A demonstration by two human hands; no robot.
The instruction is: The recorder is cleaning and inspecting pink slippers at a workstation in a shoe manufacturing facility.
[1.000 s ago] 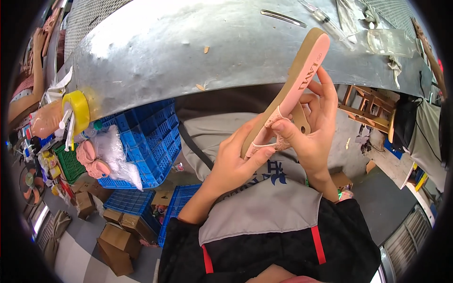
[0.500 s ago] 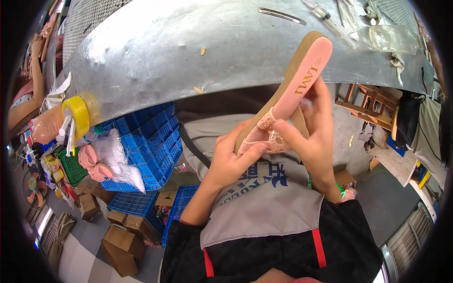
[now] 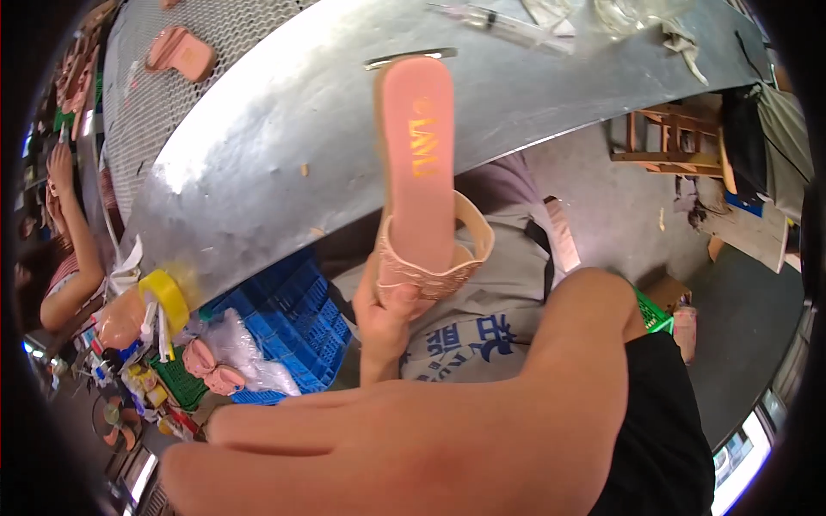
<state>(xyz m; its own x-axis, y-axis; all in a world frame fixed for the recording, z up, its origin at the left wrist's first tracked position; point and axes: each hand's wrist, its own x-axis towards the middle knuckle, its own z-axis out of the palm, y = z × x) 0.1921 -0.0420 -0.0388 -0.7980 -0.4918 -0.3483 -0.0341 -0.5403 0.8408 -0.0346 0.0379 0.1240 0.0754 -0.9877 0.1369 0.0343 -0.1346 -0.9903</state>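
Observation:
A pink slide sandal (image 3: 420, 189) with gold lettering on its insole stands heel up at the bench's front edge. My left hand (image 3: 385, 320) grips it at the toe end, thumb over the patterned strap. Close to the camera, my right hand (image 3: 404, 434) reaches across the lower picture, away from the sandal. Its back faces me and its fingers stretch leftward, with nothing seen in them; the fingertips are not clearly shown. Just behind the sandal's heel, a thin metal strip (image 3: 408, 58) lies on the metal bench (image 3: 258, 163).
On the bench are a syringe (image 3: 512, 31) and, on mesh, another pink sandal (image 3: 182, 55). A yellow tape roll (image 3: 172, 303) hangs at the left edge, above a blue crate (image 3: 301, 322) and pink sandals (image 3: 212, 368). A co-worker's arm (image 3: 79, 258) is far left, a wooden stool (image 3: 675, 162) right.
My right hand has let go of the sandal and come up near the camera. The sandal has shifted left and turned more upright in my left hand. The whole view has shifted.

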